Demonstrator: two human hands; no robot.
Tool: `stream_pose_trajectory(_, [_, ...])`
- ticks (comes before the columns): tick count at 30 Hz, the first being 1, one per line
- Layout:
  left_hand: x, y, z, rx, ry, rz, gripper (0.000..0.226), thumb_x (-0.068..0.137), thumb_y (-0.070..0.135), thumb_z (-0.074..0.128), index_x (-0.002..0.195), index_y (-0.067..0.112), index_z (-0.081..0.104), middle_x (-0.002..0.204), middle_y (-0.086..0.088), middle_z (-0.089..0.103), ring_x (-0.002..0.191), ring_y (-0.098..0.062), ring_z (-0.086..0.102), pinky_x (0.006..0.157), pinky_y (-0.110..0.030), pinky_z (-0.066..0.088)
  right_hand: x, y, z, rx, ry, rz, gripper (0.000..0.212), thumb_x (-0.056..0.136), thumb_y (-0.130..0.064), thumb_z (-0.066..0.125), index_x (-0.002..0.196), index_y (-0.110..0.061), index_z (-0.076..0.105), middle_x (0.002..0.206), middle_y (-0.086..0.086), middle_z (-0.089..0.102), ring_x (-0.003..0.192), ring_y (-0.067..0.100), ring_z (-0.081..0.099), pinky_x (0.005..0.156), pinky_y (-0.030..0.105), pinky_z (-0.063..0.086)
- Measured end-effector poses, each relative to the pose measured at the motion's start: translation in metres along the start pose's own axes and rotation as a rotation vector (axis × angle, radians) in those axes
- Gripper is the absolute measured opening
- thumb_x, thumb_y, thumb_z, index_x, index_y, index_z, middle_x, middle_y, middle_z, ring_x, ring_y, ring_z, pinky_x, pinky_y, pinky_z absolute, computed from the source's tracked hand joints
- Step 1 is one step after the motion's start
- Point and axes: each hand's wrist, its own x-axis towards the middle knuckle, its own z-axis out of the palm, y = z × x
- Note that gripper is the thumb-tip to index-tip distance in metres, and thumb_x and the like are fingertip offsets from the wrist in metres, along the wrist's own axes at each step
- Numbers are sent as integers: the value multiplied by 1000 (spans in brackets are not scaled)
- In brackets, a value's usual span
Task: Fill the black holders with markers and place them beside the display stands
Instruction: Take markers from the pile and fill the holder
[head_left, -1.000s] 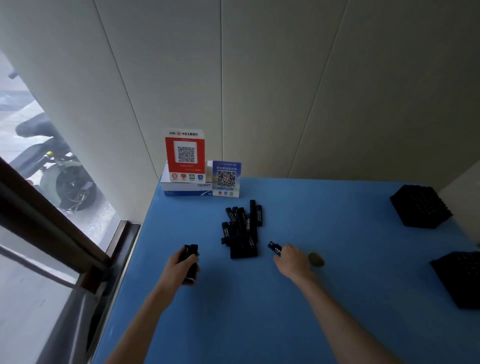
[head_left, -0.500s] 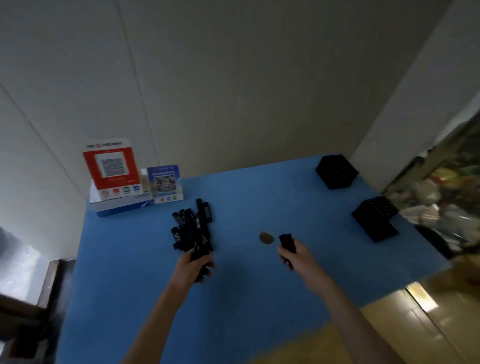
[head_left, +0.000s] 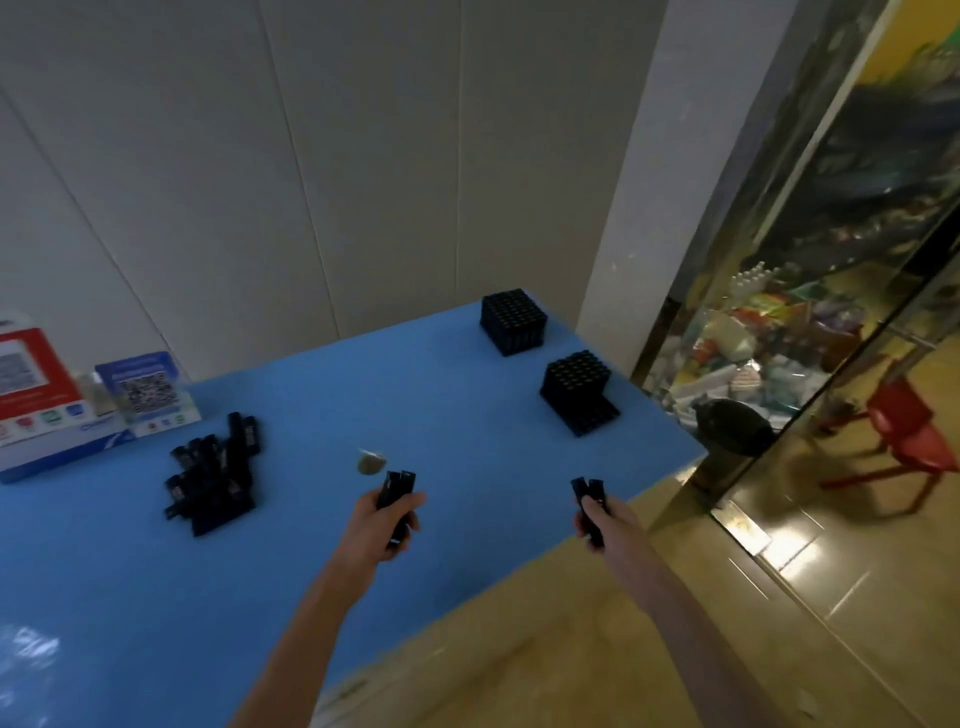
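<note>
Nearest the camera, both forearms reached up from the bottom of the frame over the blue worktop (head_left: 130, 597). Left hand (head_left: 375, 525), centre frame, was curled round a couple of black markers (head_left: 396, 493), tips poking up past the fingers. Right hand (head_left: 605, 517), a bit right of centre & out past the worktop's front edge, gripped two more black markers (head_left: 589, 501) the same way, upright-ish.

Just beyond the left hand sat a small brownish round thing (head_left: 370, 462) on the blue, too blurred to tell what it was. Left of centre lay the loose marker pile (head_left: 213, 478), black sticks heaped every which way, well apart from both hands.

Further back, right of centre, two black holders: the nearer holder (head_left: 576, 397) stood by the worktop's right edge, the farther holder (head_left: 513, 321) just behind it near the back corner. Tops showed grids of holes; couldn't tell if any were filled.

Far left edge of frame, the display stands, red stand (head_left: 31, 379) & blue stand (head_left: 148, 387), stood side by side against the wall (head_left: 311, 156) w/ QR codes, well apart from the holders. Upper right, glass front (head_left: 831, 260) & a red chair (head_left: 904, 431).
</note>
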Motion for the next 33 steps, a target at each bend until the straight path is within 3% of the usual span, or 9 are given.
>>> stream_pose_trajectory(7, [-26, 4, 105, 25, 85, 28, 21, 91, 18, 70, 82, 1, 61, 65, -8, 67, 42, -16, 47, 40, -24, 28, 1, -12, -105, 49, -40, -39, 18, 102, -21, 51, 114, -10, 59, 86, 10, 63, 76, 18, 58, 62, 29, 45])
stream_pose_trajectory(11, [-28, 11, 145, 7, 138, 54, 16, 93, 16, 68, 93, 1, 61, 63, -8, 62, 39, -14, 43, 41, -23, 26, 6, -22, -135, 29, -105, -78, 17, 102, -19, 51, 114, -9, 59, 85, 10, 61, 70, 13, 57, 60, 25, 45])
stream_pose_trajectory(16, [-16, 15, 175, -10, 93, 81, 18, 87, 10, 74, 90, 6, 56, 55, -2, 41, 39, -13, 31, 41, -23, 24, 32, -29, -146, -25, -146, -104, 17, 101, -18, 53, 103, -4, 62, 84, 10, 64, 68, 14, 56, 61, 26, 47])
stream_pose_trajectory(20, [7, 18, 200, -40, 75, 99, 24, 82, 12, 80, 85, 10, 56, 54, 0, 37, 42, -13, 28, 44, -25, 23, 63, -36, -147, -75, -155, -140, 21, 99, -22, 56, 95, -3, 66, 83, 7, 69, 66, 17, 59, 64, 27, 50])
stream_pose_trajectory(23, [29, 19, 220, -75, 118, 103, 20, 82, 14, 81, 88, 6, 64, 54, -4, 39, 42, -14, 31, 43, -26, 25, 87, -45, -145, -102, -216, -127, 20, 100, -19, 56, 101, -2, 67, 88, 9, 71, 69, 12, 64, 65, 24, 53])
stream_pose_trajectory(26, [48, 18, 238, -102, 203, 79, 17, 83, 17, 80, 90, 5, 70, 55, -5, 44, 44, -15, 36, 43, -26, 29, 109, -55, -138, -85, -308, -91, 16, 98, -14, 58, 106, -3, 67, 96, 15, 72, 82, 14, 70, 67, 24, 55])
stream_pose_trajectory(33, [87, 21, 264, -115, 241, 1, 20, 83, 27, 80, 98, 15, 76, 51, -2, 50, 41, -12, 37, 41, -24, 28, 156, -77, -123, -133, -426, -72, 13, 97, -13, 61, 102, -4, 68, 90, 10, 73, 85, 18, 71, 68, 29, 56])
